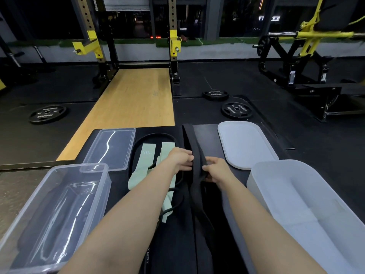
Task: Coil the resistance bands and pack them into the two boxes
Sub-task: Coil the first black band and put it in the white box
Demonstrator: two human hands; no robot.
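Head view, the only one we have: both hands are at the middle of the dark bench, and they've got the wide black band (194, 153) between them, the left hand (181, 158) pinching its left edge with curled fingers, the right hand (214, 171) curled round it from the other side a little lower down. The band runs from the far edge of the bench back toward the person, flat up top and bunching below the hands. It looks soft and floppy, light, probably rubbery enough to spring open, so I'd judge the coil wants a firm pinch at one end and a tight roll. Just left of it lie the pale green band (147, 167) and a thin black loop (154, 136) curving around it, both loose. The clear box (59, 204) sits near left with its clear lid (110, 149) beyond; the white box (308, 198) sits near right, its white lid (245, 143) behind. Hard to read: black band on black bench, so its lower end vanishes between the forearms, and the arms hide part of the green band. Whether the clear box holds anything I can't tell; glare covers it.
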